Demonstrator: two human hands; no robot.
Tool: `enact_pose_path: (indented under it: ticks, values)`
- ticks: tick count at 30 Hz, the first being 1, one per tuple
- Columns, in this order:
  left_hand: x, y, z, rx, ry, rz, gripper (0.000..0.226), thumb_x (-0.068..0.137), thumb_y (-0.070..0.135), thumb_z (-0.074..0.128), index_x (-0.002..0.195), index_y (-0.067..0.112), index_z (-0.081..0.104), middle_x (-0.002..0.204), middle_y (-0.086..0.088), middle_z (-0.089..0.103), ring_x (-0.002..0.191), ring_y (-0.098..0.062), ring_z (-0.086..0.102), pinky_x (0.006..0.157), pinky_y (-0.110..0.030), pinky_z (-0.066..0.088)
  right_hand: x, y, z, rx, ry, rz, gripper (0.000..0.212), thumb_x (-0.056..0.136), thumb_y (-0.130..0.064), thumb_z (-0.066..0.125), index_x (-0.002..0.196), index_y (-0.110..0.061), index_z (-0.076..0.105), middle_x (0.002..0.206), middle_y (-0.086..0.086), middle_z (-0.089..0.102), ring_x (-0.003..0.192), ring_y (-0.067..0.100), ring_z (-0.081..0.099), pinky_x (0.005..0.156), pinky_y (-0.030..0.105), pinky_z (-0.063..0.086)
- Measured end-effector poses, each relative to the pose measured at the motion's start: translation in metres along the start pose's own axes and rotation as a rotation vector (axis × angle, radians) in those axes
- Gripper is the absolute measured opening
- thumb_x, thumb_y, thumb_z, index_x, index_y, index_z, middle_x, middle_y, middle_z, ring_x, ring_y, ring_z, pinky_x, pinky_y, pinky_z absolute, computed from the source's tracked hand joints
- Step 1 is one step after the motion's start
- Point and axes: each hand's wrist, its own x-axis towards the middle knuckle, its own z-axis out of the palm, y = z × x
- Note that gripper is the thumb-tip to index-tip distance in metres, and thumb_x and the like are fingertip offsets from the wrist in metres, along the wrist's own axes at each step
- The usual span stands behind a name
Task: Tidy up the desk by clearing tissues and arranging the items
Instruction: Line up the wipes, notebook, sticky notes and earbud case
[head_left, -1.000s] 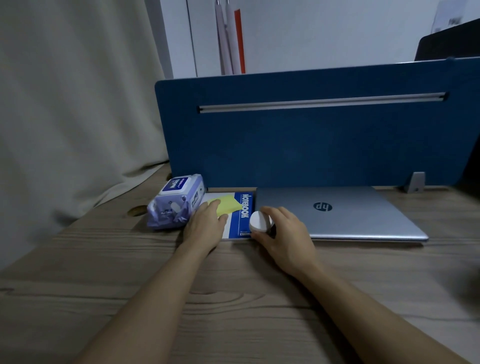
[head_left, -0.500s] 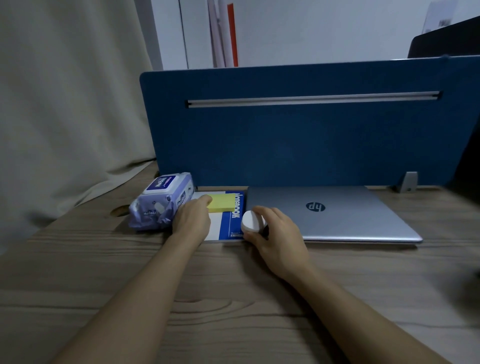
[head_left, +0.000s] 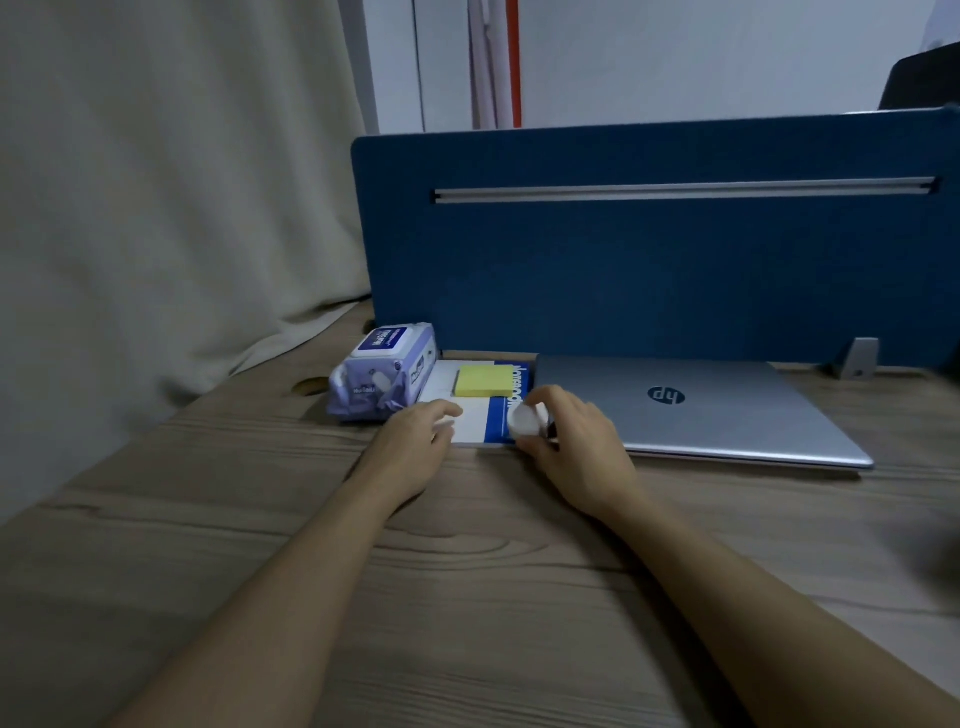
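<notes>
Notebook (head_left: 480, 415) lies at the desk's (head_left: 467, 597) far edge, long axis running away from the person. Left hand (head_left: 415, 441) rests loosely open on its near edge; right hand (head_left: 571, 441) grips a small white object (head_left: 525, 420) at its right side, beside the laptop (head_left: 701, 410). Sticky notes (head_left: 483, 381) sit on the far half.

- The closed silver laptop (head_left: 696, 410) carries a round "hp" logo on its lid, seen upside down.
- The blue-and-white notebook (head_left: 501, 415) has "NOTEBOOK" along its blue band, partly hidden.
- The wet-wipes pack (head_left: 382, 376) bears blue labels, too blurred to read.
</notes>
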Motion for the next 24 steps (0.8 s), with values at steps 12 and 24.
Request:
enact_pose_path:
  ticks: [12,24]
  values:
    - [-0.008,-0.014,-0.009,-0.160,-0.004,-0.084,0.020,0.093,0.023,0.058,0.102,0.040,0.063,0.112,0.009,0.068,0.094,0.000,0.060,0.080,-0.021,0.045,0.025,-0.012,0.027,-0.155,0.049,-0.007,0.026,0.090,-0.044,0.061,0.108,-0.027,0.056,0.081,-0.006,0.062,0.088,0.025,0.051,0.066,0.037,0.034]
    - [-0.008,-0.005,-0.009,-0.136,0.062,-0.019,0.027,0.090,0.013,0.059,0.113,0.029,0.064,0.123,0.003,0.063,0.110,-0.005,0.057,0.087,-0.021,0.041,0.028,-0.008,0.031,-0.199,0.045,-0.040,0.044,0.092,-0.033,0.056,0.135,-0.025,0.048,0.135,-0.002,0.056,0.114,0.025,0.052,0.090,0.039,0.043]
